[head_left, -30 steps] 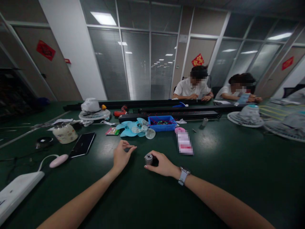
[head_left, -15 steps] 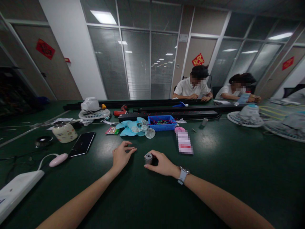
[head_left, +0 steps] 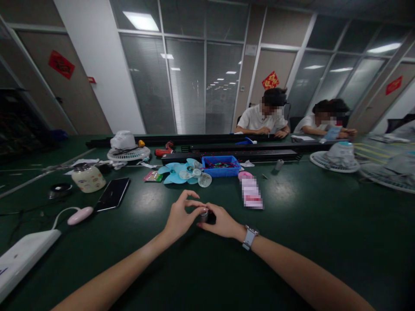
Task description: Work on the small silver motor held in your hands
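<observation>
A small grey metal cylinder stands on the dark green table in front of me. My right hand, with a watch on its wrist, is closed round the cylinder from the right. My left hand has come up against it from the left. Its thumb and forefinger pinch at the top of the cylinder while the other fingers are raised. What the pinch holds, if anything, is too small to make out.
A light blue fan blade, a blue parts tray, a black phone, a jar, a pink mouse and a white box lie around. Two people sit across the table. White fan parts lie right.
My left hand has moved right from the bare table to the cylinder and now pinches at its top. My right hand has kept its hold in place.
</observation>
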### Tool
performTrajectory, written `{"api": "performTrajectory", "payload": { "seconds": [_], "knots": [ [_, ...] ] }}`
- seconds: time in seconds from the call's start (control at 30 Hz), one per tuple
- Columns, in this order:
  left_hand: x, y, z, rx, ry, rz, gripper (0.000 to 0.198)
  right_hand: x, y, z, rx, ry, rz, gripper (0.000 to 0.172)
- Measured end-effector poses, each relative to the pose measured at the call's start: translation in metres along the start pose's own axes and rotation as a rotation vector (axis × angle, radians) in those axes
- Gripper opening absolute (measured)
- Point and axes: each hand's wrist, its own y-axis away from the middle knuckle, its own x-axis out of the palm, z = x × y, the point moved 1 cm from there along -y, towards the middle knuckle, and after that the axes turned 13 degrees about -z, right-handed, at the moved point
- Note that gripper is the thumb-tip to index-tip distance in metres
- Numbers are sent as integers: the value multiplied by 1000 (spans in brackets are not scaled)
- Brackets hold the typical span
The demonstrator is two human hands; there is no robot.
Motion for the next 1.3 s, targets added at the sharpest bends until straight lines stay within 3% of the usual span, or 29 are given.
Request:
{"api": "performTrajectory", "payload": {
  "seconds": [0.57, 0.93, 1.13, 1.3],
  "knots": [
    [-2, 1, -1, 115, -136, -13, 27, -4, -1, 7, 35, -12, 30, 31],
    [-2, 1, 0, 90, -105, 32, 21, -4, 0, 6, 12, 2, 21, 30],
    [-5, -4, -1, 100, -68, 124, 20, -2, 0, 4, 10, -2, 10, 32],
    [-7, -9, 3, 19, 53, 163, 31, -5, 0, 9, 4, -24, 19, 32]
  ]
}}
